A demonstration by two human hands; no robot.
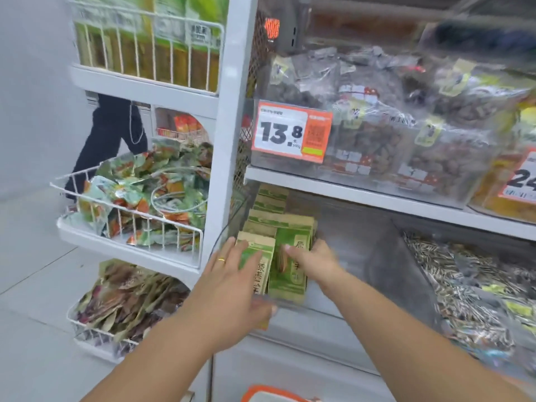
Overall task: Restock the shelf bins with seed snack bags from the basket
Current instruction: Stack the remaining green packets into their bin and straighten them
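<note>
Orange-rimmed white basket [272, 394]: cut by the bottom edge. Clear plastic shelf bin [342, 256]: green-and-tan paper seed snack bags [285, 227] stacked at its left end, right part bare. Front bags are pressed by the left hand [232, 274], fingers straight, and gripped by the right hand [311, 258].

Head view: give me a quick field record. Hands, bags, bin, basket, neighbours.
left hand: fingers straight, resting on the front-left green seed bag
right hand: grips the taller green bag beside it, thumb on its face
bags: upright green-and-tan packs in rows, more behind
bin: clear shelf bin, bags fill its left side, right side bare
basket: only an orange rim at the bottom edge
above: price tag 13.8
right: loose striped seeds
</note>
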